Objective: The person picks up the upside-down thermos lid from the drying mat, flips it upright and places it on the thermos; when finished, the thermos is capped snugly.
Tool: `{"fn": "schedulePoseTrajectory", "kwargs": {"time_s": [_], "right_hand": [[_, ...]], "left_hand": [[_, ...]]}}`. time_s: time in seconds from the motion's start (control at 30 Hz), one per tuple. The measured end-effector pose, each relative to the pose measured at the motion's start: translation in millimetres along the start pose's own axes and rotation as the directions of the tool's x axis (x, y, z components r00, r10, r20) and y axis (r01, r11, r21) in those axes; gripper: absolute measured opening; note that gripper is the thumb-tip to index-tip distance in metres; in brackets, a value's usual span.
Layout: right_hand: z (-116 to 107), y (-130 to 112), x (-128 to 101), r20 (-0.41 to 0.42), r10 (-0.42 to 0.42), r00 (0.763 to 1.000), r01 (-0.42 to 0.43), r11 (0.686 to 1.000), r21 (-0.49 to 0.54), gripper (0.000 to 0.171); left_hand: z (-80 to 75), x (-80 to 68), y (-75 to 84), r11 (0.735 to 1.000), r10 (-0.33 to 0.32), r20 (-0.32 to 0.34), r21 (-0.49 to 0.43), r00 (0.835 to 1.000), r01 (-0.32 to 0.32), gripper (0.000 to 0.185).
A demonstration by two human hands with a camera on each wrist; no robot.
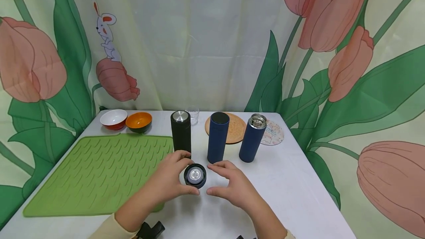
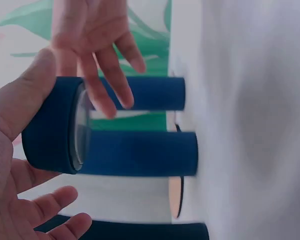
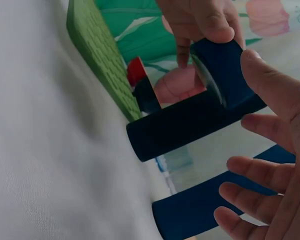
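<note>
Left hand (image 1: 172,180) grip around lid (image 1: 195,175); shiny lid underside only overhead; right hand (image 1: 232,185) wide.

The lid (image 1: 195,175) in the left hand (image 1: 172,180) has a matt dark blue shell and a shiny, smooth metal-looking inner face. The black flask (image 1: 181,132) looks matt with a brushed metal top; the two blue flasks (image 1: 218,137) are matt too, one (image 1: 253,137) showing a bright steel mouth. The green mat (image 1: 96,172) looks like ribbed rubbery silicone. The round coaster (image 1: 236,128) may be wood or cork. The bowls (image 1: 114,118) are glossy.
</note>
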State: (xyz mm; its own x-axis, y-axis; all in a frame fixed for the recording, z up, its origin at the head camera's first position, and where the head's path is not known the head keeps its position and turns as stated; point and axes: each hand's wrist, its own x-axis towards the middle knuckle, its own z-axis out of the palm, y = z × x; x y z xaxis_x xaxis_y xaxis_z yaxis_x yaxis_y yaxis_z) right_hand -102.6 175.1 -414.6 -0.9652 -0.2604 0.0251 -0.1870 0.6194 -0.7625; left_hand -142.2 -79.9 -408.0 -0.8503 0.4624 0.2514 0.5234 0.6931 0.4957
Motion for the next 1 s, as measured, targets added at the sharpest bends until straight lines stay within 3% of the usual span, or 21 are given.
{"fn": "schedulePoseTrajectory", "kwargs": {"time_s": [0.2, 0.53, 0.7, 0.8, 0.9, 1.0], "right_hand": [[2, -2, -1, 0.015, -0.044, 0.999, 0.044, 0.999, 0.015, 0.066], [3, -1, -2, -0.015, -0.044, 0.999, 0.044, 0.999, 0.031, 0.064], [5, 1, -1, -0.042, -0.045, 0.998, 0.047, 0.998, 0.033, 0.065], [7, 2, -1, -0.102, -0.074, 0.992, 0.076, 0.997, 0.009, 0.068], [9, 4, -1, -0.205, -0.167, 0.964, 0.155, 0.985, -0.072, 0.074], [9, 7, -2, -0.293, -0.342, 0.893, 0.282, 0.932, -0.227, 0.077]], "left_hand": [[4.7, 2.4, 12.5, 0.997, 0.031, 0.033, -0.071, 0.999, -0.029, 0.066], [8.3, 4.2, 17.1, 0.997, 0.056, 0.032, -0.058, 0.998, -0.054, 0.070], [10.5, 3.7, 16.6, 0.997, 0.042, 0.034, -0.063, 0.999, -0.040, 0.072], [10.8, 3.5, 16.2, 0.997, 0.014, 0.035, -0.079, 0.999, -0.011, 0.076], [10.8, 3.3, 14.6, 0.991, -0.049, 0.035, -0.120, 0.998, 0.053, 0.068], [10.9, 3.1, 11.9, 0.969, -0.125, 0.077, -0.203, 0.989, 0.138, 0.046]]}}
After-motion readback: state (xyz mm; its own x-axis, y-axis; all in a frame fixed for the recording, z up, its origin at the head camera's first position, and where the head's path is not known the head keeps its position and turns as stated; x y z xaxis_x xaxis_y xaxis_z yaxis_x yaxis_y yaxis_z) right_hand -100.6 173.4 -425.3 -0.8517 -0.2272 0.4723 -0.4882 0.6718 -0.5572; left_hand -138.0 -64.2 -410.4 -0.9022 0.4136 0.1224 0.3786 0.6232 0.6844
